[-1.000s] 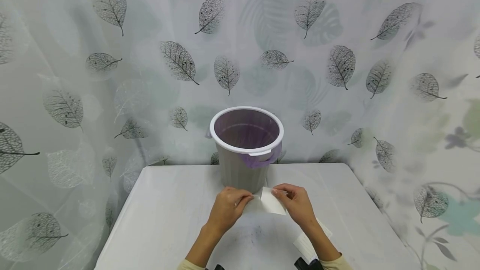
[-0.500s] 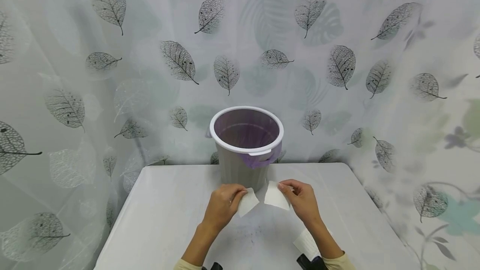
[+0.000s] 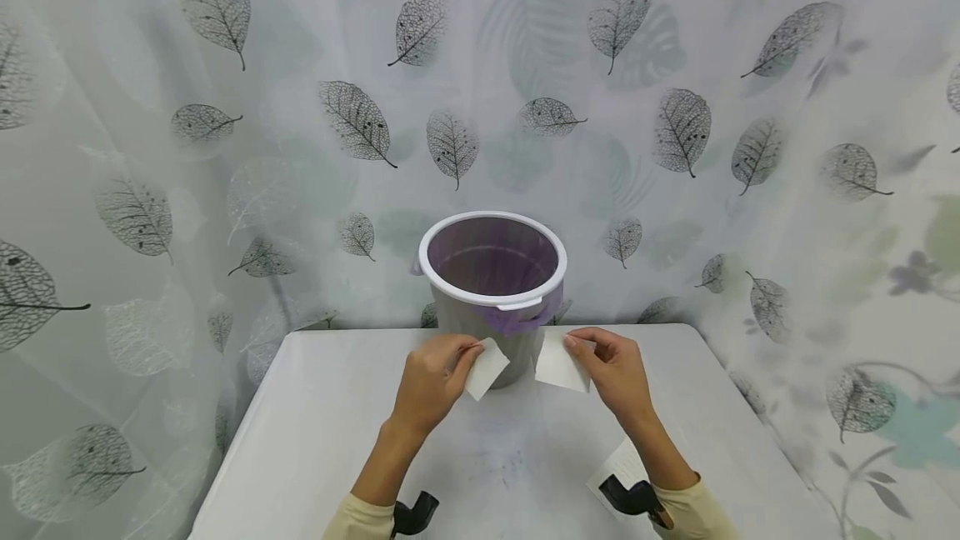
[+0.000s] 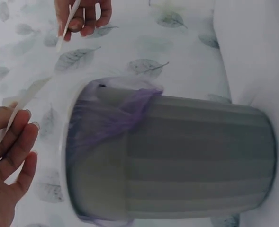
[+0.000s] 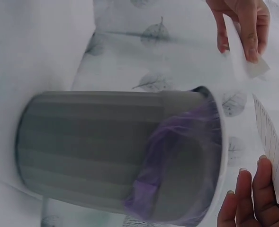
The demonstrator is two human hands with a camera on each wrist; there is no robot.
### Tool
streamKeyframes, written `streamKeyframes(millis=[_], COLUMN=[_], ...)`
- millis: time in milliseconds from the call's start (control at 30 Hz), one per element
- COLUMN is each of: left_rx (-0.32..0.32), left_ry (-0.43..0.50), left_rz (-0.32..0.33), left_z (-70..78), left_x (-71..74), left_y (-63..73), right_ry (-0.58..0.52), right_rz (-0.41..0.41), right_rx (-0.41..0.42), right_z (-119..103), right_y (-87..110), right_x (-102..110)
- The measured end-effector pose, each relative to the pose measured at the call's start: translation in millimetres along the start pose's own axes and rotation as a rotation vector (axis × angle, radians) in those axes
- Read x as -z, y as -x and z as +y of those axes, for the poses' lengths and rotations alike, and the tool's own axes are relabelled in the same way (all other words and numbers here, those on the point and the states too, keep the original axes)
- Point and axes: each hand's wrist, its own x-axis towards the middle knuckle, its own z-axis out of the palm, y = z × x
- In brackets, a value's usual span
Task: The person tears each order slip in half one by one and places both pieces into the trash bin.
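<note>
My left hand (image 3: 429, 382) pinches a small torn piece of white paper (image 3: 486, 370) between thumb and forefinger. Opposite it, my right hand (image 3: 611, 369) pinches a second white paper piece (image 3: 558, 363); in the right wrist view, printed lines show on the face of that paper (image 5: 268, 135). A gap separates the two pieces. Both hands are raised in front of a grey bin (image 3: 480, 323) with a white rim, lined with a purple plastic bag (image 3: 495, 252). The bag's edge hangs over the rim.
Under my right forearm a lined sheet of paper (image 3: 621, 465) lies on the white table (image 3: 315, 432). The bin stands at the table's back edge. Behind it hangs a leaf-patterned curtain (image 3: 480, 65). Black wrist mounts (image 3: 414, 513) sit on both wrists.
The single paper between my hands has come apart into two pieces, one in each hand. Both hands have moved apart and risen toward the bin.
</note>
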Motion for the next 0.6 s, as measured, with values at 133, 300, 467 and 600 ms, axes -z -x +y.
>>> streamKeyframes(millis=[133,300,467,600], left_rx=[-0.036,-0.045,-0.047,-0.047], left_ry=[0.005,-0.002,-0.015,-0.022], left_rz=[0.029,0.051,0.063,0.066], left_z=[1.0,-0.4,-3.4,-9.3], left_x=[8.0,18.0,22.5,18.2], left_y=[-17.5,-37.7,-57.3,-69.5], right_ry=[-0.018,-0.039,-0.067,-0.09], right_rz=[-0.025,-0.05,-0.049,-0.061], right_rx=[0.055,0.103,0.156,0.181], right_z=[-12.0,-25.0,-33.7,-38.4], right_y=[-12.8,-32.8,-55.7,-72.1], right_x=[-1.1,-5.0,-10.7,-18.1])
